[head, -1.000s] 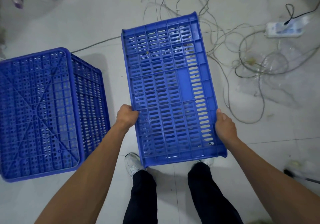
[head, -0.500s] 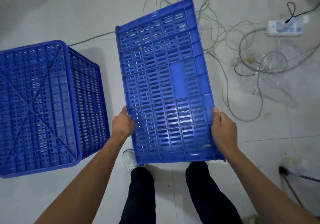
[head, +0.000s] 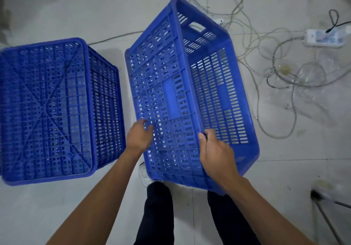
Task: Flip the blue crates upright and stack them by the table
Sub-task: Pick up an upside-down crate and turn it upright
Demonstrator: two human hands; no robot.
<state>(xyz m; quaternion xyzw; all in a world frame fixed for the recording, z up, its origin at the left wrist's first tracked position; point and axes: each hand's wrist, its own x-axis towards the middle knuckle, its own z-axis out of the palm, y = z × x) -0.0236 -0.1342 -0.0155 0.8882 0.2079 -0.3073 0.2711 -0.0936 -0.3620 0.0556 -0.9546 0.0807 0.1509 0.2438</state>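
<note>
Right hand (head: pixel 216 149) pinches the tilted crate (head: pixel 182 96) rim; left hand (head: pixel 139 137), fingers loosely spread, rests on its side wall. Crate's long axis runs toward 12 o'clock; second crate (head: pixel 47 110) lies overturned at 9 o'clock.

A blue slotted crate (head: pixel 182 100) is tilting on its side in front of the person, its open mouth facing right and one long perforated wall facing up. A second blue crate (head: pixel 49 108) is lying upside down on the floor just left, its ribbed bottom upward, apparently not touching.
</note>
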